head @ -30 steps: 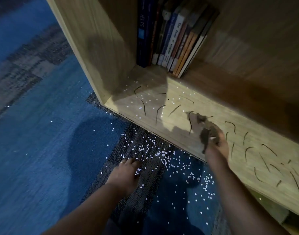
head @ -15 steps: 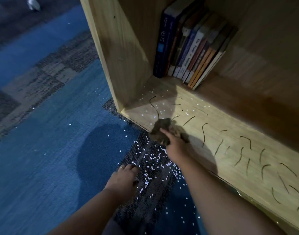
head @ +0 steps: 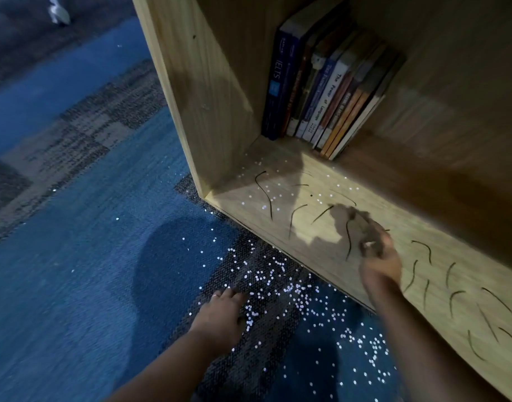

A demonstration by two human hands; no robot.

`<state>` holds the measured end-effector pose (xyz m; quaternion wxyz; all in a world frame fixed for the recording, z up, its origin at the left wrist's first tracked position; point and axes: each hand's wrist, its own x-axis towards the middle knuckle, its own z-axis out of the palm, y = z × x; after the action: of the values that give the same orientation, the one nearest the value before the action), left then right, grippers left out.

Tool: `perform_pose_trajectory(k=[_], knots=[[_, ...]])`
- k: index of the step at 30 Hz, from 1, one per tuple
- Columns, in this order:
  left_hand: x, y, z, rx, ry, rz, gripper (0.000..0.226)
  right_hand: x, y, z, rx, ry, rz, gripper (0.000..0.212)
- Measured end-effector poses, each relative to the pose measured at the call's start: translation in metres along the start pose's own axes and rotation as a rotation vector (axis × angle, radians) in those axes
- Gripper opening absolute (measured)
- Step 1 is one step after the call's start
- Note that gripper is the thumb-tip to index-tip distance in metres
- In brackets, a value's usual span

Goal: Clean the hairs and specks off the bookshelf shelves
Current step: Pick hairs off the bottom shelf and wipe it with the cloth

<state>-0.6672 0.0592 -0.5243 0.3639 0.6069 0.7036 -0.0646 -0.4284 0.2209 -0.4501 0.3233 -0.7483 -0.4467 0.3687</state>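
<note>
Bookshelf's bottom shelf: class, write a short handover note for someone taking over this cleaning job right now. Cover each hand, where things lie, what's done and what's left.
Right hand grips a brown cloth pressed on the shelf, about mid-shelf.
Left hand rests flat on the carpet, holding nothing.
Books stand in the back left corner.
Done: hard to judge; many white specks lie on the carpet below the shelf edge.
Left: dark hairs on both sides of the cloth, plus corner specks on the shelf.
</note>
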Motion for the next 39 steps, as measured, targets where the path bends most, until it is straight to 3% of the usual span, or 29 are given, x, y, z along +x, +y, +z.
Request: perform_pose_trajectory(k=[3,8,10,12,15,17,19,24,30,34,37,39], knots=[[-0.004,-0.006,0.005,-0.009,0.002,-0.002,0.05,0.025,0.014,-0.004,-0.146,0.15,0.042,0.036],[-0.008,-0.02,0.005,-0.046,0.007,-0.027,0.048,0.048,0.006,0.015,-0.215,-0.013,0.139,0.041],[-0.011,-0.027,0.003,-0.047,0.011,-0.061,0.047,0.047,-0.008,0.036,-0.229,-0.092,0.126,0.027],[-0.011,-0.032,0.001,-0.057,0.014,-0.092,0.047,0.037,-0.023,0.056,-0.403,-0.188,0.036,0.013],[-0.006,-0.039,0.0,-0.065,0.023,-0.118,0.047,0.008,-0.037,0.078,-0.542,-0.481,-0.081,0.042],[-0.001,-0.04,-0.001,-0.072,0.02,-0.14,0.052,-0.013,-0.041,0.091,-0.552,-0.577,-0.128,0.059],[0.008,-0.041,-0.003,-0.067,0.018,-0.166,0.058,-0.029,-0.044,0.099,-0.445,-0.618,-0.108,0.06],[0.038,-0.049,-0.004,-0.068,0.033,-0.265,0.076,-0.046,-0.032,0.099,-0.062,-0.458,-0.067,0.066],[0.06,-0.064,0.0,-0.186,0.141,-0.536,0.089,-0.021,-0.016,0.062,-0.068,-0.225,-0.145,0.056],[0.063,-0.08,0.01,-0.23,-0.006,-0.512,0.1,0.006,-0.024,0.055,0.039,-0.043,-0.029,0.045],[0.064,-0.084,0.01,-0.227,-0.055,-0.476,0.106,0.029,-0.034,0.056,-0.121,0.066,-0.076,0.039],[0.064,-0.086,0.009,-0.219,-0.072,-0.462,0.108,0.046,-0.038,0.056,-0.193,0.053,-0.108,0.043]])
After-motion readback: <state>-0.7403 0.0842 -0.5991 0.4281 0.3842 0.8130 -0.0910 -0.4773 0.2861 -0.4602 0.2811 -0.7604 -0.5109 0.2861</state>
